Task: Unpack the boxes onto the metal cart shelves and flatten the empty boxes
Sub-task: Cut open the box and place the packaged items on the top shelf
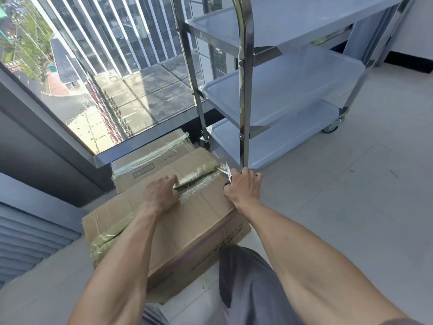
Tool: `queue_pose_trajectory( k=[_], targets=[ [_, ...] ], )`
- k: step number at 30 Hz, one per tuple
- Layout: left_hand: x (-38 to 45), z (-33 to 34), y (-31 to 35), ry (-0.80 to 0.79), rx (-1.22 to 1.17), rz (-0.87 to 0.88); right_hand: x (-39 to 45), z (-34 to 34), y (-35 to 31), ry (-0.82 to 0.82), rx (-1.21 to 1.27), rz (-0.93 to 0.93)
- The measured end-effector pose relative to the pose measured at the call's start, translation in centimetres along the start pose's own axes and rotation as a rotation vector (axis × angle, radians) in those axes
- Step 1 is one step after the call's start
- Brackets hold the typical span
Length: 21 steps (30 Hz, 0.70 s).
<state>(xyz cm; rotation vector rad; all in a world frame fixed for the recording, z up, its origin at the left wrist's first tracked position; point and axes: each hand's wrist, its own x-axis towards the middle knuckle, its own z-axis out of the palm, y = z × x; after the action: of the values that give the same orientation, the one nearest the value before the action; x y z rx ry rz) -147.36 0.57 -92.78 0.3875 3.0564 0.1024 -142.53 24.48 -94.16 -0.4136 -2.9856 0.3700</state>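
Knee (243,285): grey trousers, bottom centre, just beside near box's front corner.
Near box (187,221): brown cardboard, taped, on pale tile floor; top flaps closed but seam partly split, clear/greenish tape along it.
L hand (164,191): on top of near box, fingers curled w/ tips at the split seam; whether gripping flap edge or only pressing, cannot tell.
R hand (243,186): at box's far right corner, fist closed round a small tool; thin silvery blades (226,171) poke out past knuckles, look like scissors, too small to be sure.
Far box (150,158): second taped brown carton, touching near box's far side, against the window base, flaps closed.
Cart (244,90): stainless steel, right of boxes, upright post just beyond R hand; three shelves stacked – bottom (281,141), middle (293,90), top (293,19).
Caster (330,127): at cart's far right leg, on floor.
Window (105,66): large glass pane behind boxes, left; shows rooftop and street far below.
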Motion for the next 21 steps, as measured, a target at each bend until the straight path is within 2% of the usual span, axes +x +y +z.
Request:
queue_pose_trajectory(
  k=[7,15,19,21],
  targets=[
    [-0.4,0.3,0.9,0.031,-0.004,-0.037,-1.3,0.1,-0.5,0.026,0.003,-0.027],
    [-1.1,0.4,1.4,0.067,-0.013,-0.065,0.2,-0.3,-2.8,-0.018,0.028,0.097],
    [-1.2,0.6,1.4,0.053,-0.004,-0.067,2.0,-0.4,-2.8,-0.097,0.033,0.073],
    [-1.3,0.7,1.3,0.047,-0.003,-0.061,2.1,-0.1,-2.7,-0.079,0.043,0.087]
  ],
)
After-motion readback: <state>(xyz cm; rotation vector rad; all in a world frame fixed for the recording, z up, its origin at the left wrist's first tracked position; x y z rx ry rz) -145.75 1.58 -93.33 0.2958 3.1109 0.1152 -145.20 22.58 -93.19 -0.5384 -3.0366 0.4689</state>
